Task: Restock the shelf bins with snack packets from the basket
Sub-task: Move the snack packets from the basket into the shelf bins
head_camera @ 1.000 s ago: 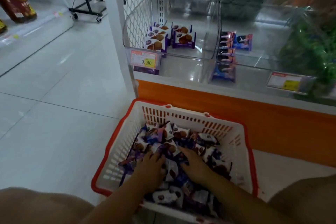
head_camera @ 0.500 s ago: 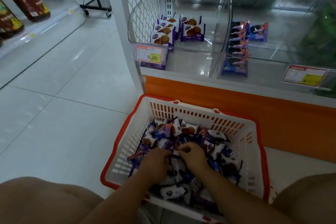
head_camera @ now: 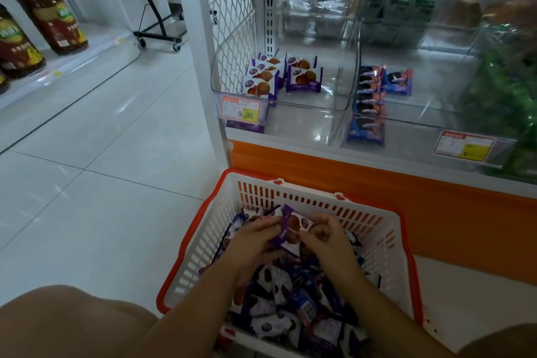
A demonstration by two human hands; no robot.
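Over the basket (head_camera: 290, 192), our left hand (head_camera: 252, 241) and right hand (head_camera: 328, 237) now pinch one packet (head_camera: 292, 231) clear of the pile (head_camera: 290, 299), no more digging; bin (head_camera: 313, 90) ahead looks next.

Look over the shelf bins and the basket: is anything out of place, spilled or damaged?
Nothing is spilled or damaged. One oddity: in the middle bin, a single blue packet sits alone beside the neat row. In the basket, packets lie jumbled. The left hand and right hand hold a purple packet.
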